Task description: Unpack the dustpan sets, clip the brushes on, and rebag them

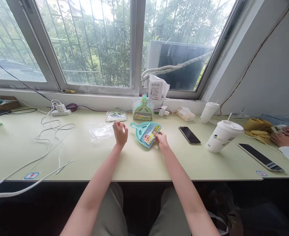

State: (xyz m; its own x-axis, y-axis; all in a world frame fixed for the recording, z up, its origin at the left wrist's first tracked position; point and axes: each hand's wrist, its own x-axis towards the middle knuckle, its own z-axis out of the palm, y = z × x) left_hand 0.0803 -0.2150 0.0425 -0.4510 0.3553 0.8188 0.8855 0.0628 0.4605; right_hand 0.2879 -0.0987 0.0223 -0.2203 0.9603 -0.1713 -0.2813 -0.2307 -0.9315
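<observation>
My right hand (pixel 161 138) grips the wide edge of a teal mini dustpan (pixel 140 128), with its thumb on the printed label card (pixel 150 135). A small brush with blue bristles lies against the pan, partly covered by the card. To the left of the pan's handle is my left hand (pixel 120 134), raised with its fingers curled in; what they hold, if anything, is hidden. Beside it a clear plastic bag (pixel 101 131) lies crumpled on the table. Farther back, several dustpans in green and other colours (pixel 143 109) stand stacked, and a packaged dustpan set (pixel 116 115) lies flat.
A phone (pixel 189 135), a large white cup (pixel 224 136) and a smaller cup (pixel 208 112) stand to the right, with a tissue pack (pixel 186 114) behind. Another phone (pixel 261 157) lies near a co-worker's hands (pixel 286 136). White cables (pixel 47 141) trail across the left side.
</observation>
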